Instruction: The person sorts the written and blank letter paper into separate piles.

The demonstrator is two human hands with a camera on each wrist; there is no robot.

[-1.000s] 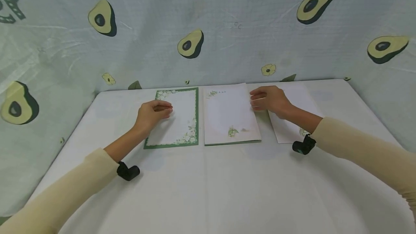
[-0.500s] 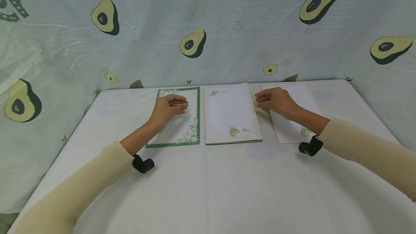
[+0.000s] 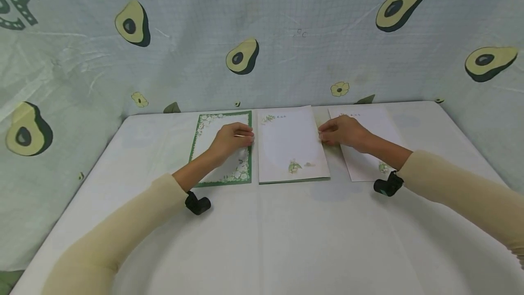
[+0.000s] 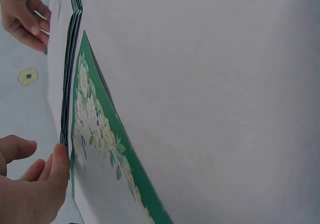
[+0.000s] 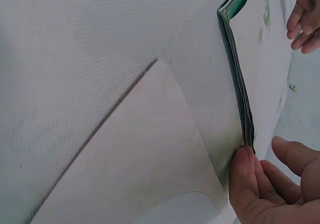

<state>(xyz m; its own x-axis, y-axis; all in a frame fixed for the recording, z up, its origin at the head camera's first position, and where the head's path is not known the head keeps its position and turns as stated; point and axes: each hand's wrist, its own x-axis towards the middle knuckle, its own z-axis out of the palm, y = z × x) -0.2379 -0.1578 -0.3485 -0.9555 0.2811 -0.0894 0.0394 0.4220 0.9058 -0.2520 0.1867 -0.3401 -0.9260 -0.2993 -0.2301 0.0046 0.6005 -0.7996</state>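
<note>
Both hands are on station around the middle pile! The left hand reaches across the white paper sheet with a green, flower-trimmed border, fingers loosely extended and gripping nothing, tips right at the pile's left long edge; whether they touch it is hard to call. Opposite, the right hand has its fingertips against the right edge, thumb held apart, nothing pinched. Between them, flat on the white-covered table, sits the stack of pale rectangular paper with green-edged layers and small leafy prints. And the score? Several layers are gathered in one pile, edges close to flush but slightly stepped at the corners, so squaring up looks nearly done, not finished. Left over: the bordered sheet just beside it, and the plain pale sheet with a small floral print, lying apart under the right forearm.
</note>
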